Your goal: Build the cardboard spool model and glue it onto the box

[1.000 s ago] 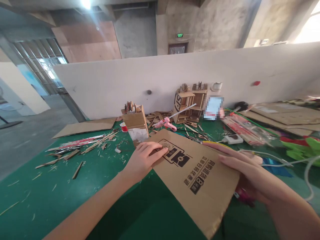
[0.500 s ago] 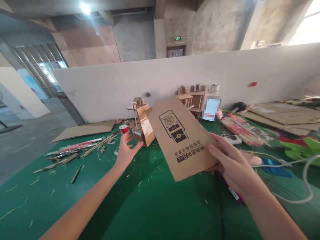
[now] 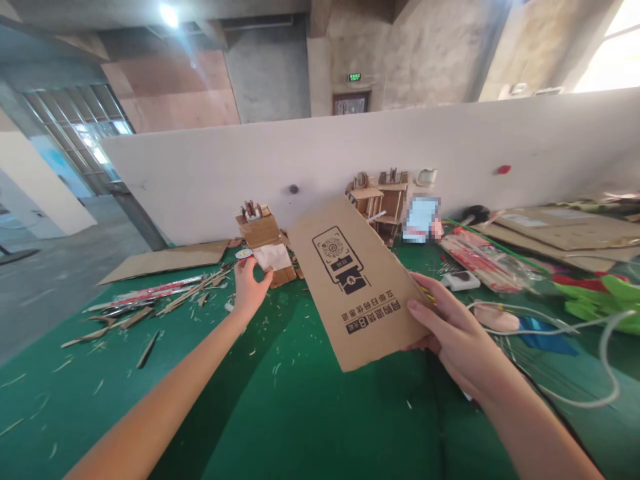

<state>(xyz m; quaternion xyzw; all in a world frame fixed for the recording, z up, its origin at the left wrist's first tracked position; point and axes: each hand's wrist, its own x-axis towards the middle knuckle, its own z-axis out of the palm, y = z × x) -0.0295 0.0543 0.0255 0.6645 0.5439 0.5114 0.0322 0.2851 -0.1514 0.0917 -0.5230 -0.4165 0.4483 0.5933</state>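
Observation:
My right hand [image 3: 453,327] grips a brown cardboard sheet [image 3: 363,287] by its right edge, thumb on the printed face. The sheet is tilted above the table and bears a black phone-and-code print. A bit of something yellow shows by the fingers; its kind is hidden. My left hand [image 3: 253,290] has its curved thumb and fingertips at the lower front of a small cardboard model [image 3: 263,233]. This model has a white panel low on its front and small upright pieces on top. Beside the left fingers is a red-and-white round container [image 3: 244,254], partly hidden.
Thin wood strips and scraps [image 3: 200,293] lie on the green table [image 3: 280,413] at left, near a flat cardboard piece [image 3: 165,262]. A second cardboard structure [image 3: 385,203] and a blurred-out phone [image 3: 421,219] stand behind the sheet. Cables [image 3: 600,360] and bagged sticks [image 3: 487,260] lie at right.
My left hand has closed in on the cardboard model, which has turned so its front faces me. The sheet in my right hand has shifted slightly left and down.

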